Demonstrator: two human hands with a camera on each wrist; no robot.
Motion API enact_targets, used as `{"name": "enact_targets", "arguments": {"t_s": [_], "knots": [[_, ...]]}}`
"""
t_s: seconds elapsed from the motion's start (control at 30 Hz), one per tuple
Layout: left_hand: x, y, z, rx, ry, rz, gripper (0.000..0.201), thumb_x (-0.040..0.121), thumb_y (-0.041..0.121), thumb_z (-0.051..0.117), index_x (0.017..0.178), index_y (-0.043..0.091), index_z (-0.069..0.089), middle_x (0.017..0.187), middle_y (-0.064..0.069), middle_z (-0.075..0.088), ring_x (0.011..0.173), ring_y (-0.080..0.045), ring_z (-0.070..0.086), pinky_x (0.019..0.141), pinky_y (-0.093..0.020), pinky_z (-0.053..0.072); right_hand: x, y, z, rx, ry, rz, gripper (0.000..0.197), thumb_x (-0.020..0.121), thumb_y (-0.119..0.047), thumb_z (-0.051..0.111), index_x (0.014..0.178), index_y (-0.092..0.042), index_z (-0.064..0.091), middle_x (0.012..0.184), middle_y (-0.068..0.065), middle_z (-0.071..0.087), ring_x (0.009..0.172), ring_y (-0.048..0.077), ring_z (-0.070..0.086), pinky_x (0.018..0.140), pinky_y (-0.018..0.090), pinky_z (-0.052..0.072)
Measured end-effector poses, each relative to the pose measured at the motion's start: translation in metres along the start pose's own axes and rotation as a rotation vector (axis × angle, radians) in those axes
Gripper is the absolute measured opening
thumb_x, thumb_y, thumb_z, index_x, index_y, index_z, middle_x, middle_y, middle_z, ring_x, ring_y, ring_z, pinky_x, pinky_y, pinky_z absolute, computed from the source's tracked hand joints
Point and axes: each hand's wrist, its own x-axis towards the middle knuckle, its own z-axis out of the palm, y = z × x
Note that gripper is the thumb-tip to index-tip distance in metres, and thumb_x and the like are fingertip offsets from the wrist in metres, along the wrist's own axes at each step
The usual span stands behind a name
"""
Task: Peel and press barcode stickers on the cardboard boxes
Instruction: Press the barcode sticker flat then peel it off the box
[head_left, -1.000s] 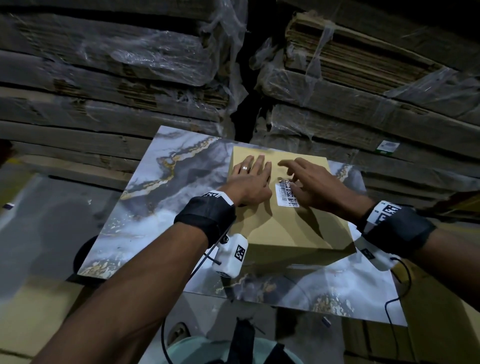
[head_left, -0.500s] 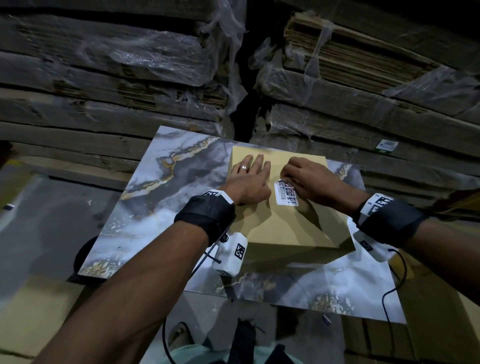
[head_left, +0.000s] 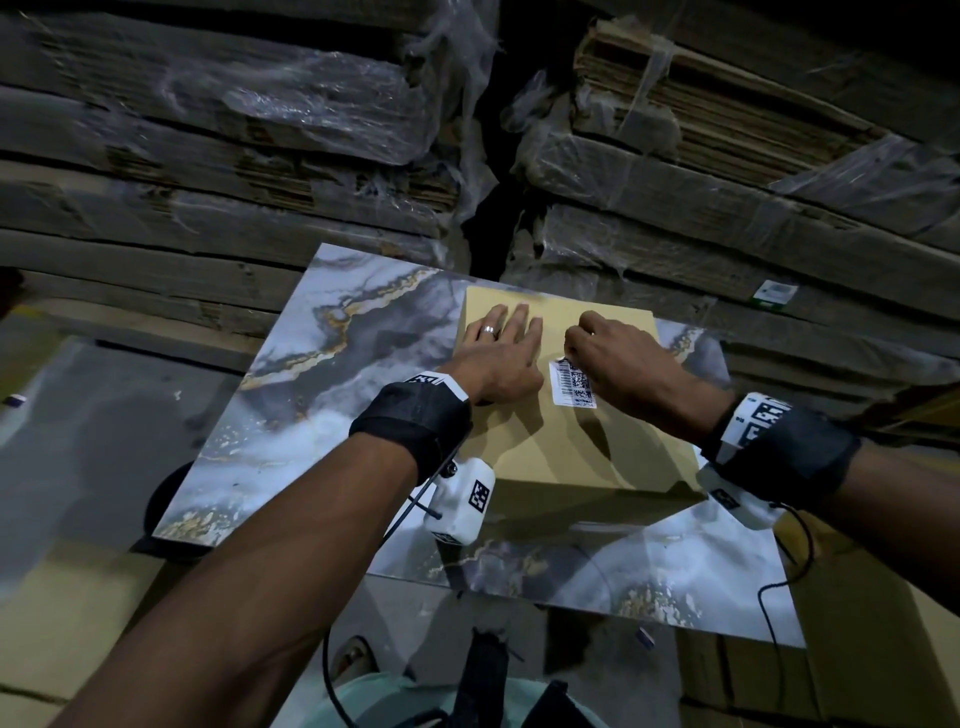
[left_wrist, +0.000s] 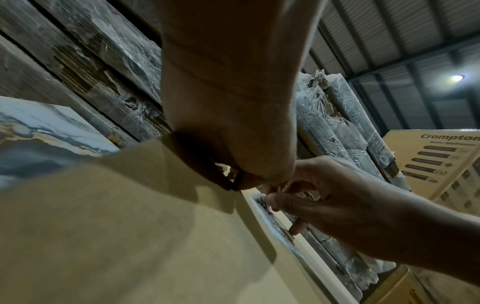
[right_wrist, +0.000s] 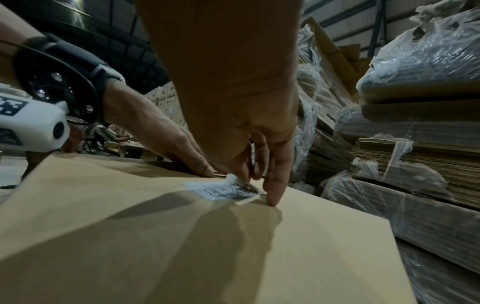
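One barcode sticker (head_left: 571, 383) on one cardboard box (head_left: 561, 447): right hand (head_left: 618, 364) pinches its corner, left hand (head_left: 501, 353) lies flat.

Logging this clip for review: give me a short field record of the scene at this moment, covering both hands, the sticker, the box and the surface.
left hand: flat on the cardboard box, fingers straight, ring on one finger
right hand: fingers curled, pinching the far corner of the barcode sticker
barcode sticker: lies on the box top, far corner lifted
cardboard box: rests on a marble-patterned board
background: shrink-wrapped stacks of flat cardboard
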Motion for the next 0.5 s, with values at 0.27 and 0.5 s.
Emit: {"name": "enact_targets", "arguments": {"t_s": [0.27, 0.5], "knots": [[0.000, 0.001, 0.000, 0.002, 0.005, 0.000, 0.070, 0.101, 0.029, 0.032, 0.162, 0.019, 0.000, 0.169, -0.006, -0.013, 0.155, -0.029, -0.014, 0.123, -0.046, -0.004, -0.007, 0.018, -0.005, 0.271, 0.026, -0.023, 0.032, 0.096, -0.020, 0.065, 0.127, -0.013, 0.067, 0.116, 0.011, 0.064, 0.099, 0.030, 0.065, 0.083, 0.046, 0.053], [-0.002, 0.002, -0.001, 0.009, -0.004, -0.006, 0.070, 0.101, 0.029, 0.032, 0.162, 0.019, 0.000, 0.169, -0.005, -0.015, 0.155, -0.028, -0.015, 0.123, -0.045, -0.003, 0.002, 0.020, -0.006, 0.196, 0.042, -0.066, 0.013, 0.096, -0.018, 0.064, 0.101, -0.012, 0.074, 0.097, 0.008, 0.068, 0.086, 0.031, 0.063, 0.070, 0.045, 0.051]]}}
